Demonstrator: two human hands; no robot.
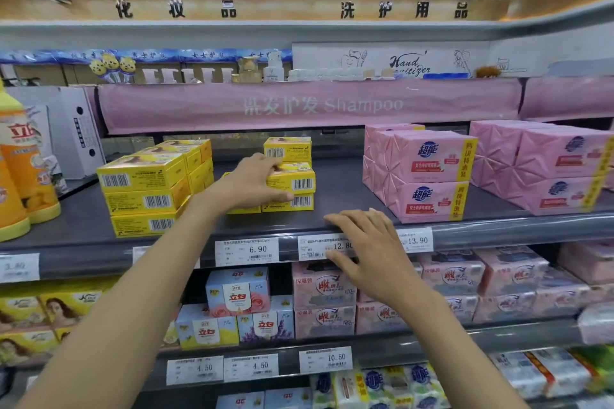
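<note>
While the left hand (pixel 255 183) curls its fingers and thumb round a yellow box (pixel 294 179), that box sits at the hand's three o'clock, on top of a lower box (pixel 289 202) on the shelf (pixel 349 189). At five o'clock the right hand (pixel 368 252) rests flat with relaxed fingers on the shelf's front edge, covering part of a price tag (pixel 315 247). A taller yellow stack (pixel 143 192) stands at nine o'clock, pink packs (pixel 428 173) at three.

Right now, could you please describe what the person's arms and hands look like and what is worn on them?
The left forearm and right forearm are bare as far as the frame shows; no sleeves in view. The left hand and right hand are bare too: no gloves, watch, bracelet or ring shows.
</note>
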